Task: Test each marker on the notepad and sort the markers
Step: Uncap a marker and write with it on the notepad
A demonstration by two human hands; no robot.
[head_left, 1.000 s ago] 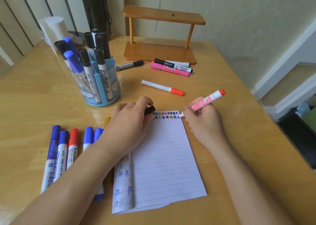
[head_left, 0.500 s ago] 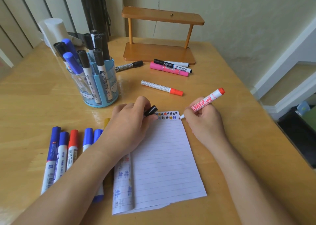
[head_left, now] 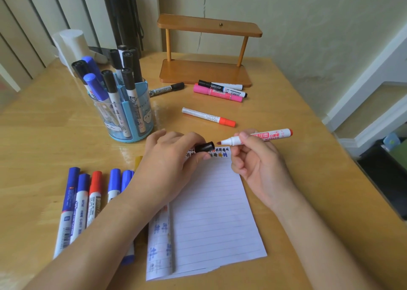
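Pinched between thumb and fingers of the right hand (head_left: 262, 164), the white marker (head_left: 262, 136) with red print lies nearly level. Its bare reddish tip points at the black cap (head_left: 204, 147), which is gripped by the left hand (head_left: 169, 164). Tip and cap sit just apart, above the top edge of the lined notepad (head_left: 211, 212), which carries small coloured test marks. Capped markers (head_left: 83, 192) lie left of that hand.

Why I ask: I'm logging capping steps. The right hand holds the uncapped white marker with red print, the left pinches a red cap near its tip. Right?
Not quite. The head view shows the left hand pinching a short black plastic cap, not a red one, near the tip of the uncapped white marker with red print, held by the right hand.
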